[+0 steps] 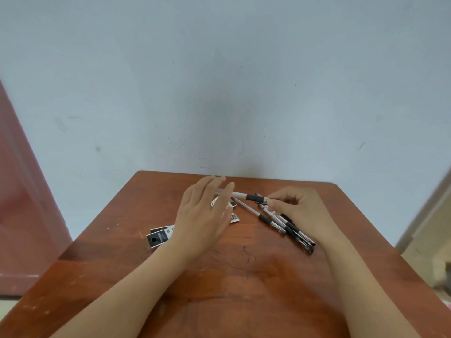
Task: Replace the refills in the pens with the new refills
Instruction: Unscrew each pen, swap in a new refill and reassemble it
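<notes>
Looks barely begun: pinches one pen by the grip in right hand just beyond the pen pile, holds left hand flat, empty (refill packs left of pile).

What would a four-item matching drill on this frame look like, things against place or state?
Things:
1. left hand
2. right hand
3. loose pens
4. refill packet

Place or state:
A. heaped on the table beside the right hand
B. flat on the table by the left wrist
C. fingers straight
D. pinches a single pen at its black grip

Pairs: 1-C, 2-D, 3-A, 4-B
</notes>
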Action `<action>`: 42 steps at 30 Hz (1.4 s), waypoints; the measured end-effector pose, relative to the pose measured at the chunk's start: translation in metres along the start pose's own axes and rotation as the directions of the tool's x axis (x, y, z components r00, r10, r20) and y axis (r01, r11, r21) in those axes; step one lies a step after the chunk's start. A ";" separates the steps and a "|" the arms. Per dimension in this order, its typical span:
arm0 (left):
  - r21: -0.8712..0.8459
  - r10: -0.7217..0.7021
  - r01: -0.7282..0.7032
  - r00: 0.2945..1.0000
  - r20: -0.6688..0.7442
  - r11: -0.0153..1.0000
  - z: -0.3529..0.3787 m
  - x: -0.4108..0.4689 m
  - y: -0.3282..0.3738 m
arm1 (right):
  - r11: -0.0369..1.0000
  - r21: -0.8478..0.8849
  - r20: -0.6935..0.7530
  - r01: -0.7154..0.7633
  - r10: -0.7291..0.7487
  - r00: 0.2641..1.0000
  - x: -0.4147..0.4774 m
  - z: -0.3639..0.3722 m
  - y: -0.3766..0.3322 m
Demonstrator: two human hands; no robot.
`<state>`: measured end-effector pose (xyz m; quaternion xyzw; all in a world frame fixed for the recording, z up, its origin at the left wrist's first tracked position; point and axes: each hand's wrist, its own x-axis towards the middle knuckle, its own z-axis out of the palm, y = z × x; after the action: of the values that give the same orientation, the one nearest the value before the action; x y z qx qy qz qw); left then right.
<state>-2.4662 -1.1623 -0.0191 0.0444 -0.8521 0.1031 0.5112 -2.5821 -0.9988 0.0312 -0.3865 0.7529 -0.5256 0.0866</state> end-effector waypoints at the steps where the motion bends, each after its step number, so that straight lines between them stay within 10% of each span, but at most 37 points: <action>1: 0.006 0.020 -0.020 1.000 -0.005 1.000 -0.001 0.000 -0.003 | 1.000 0.008 0.019 0.011 -0.012 1.000 -0.002 0.004 -0.003; 17: -0.188 0.124 -0.066 0.940 0.317 0.980 -0.009 0.008 -0.010 | 0.994 -0.078 0.125 0.078 -0.068 0.990 -0.004 0.006 -0.006; 38: -0.251 0.090 0.015 0.913 0.399 0.968 -0.015 0.022 0.018 | 0.989 -0.122 0.187 0.079 -0.056 0.981 -0.004 -0.020 -0.008; 42: -0.073 -0.171 0.250 0.820 0.546 0.965 -0.024 0.021 -0.007 | 0.997 -0.040 -0.101 0.066 -0.069 0.992 -0.010 -0.062 0.005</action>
<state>-2.4545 -1.1636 0.0111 0.1291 -0.9554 -0.0313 0.2636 -2.6108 -0.9467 0.0512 -0.3859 0.7523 -0.5335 0.0231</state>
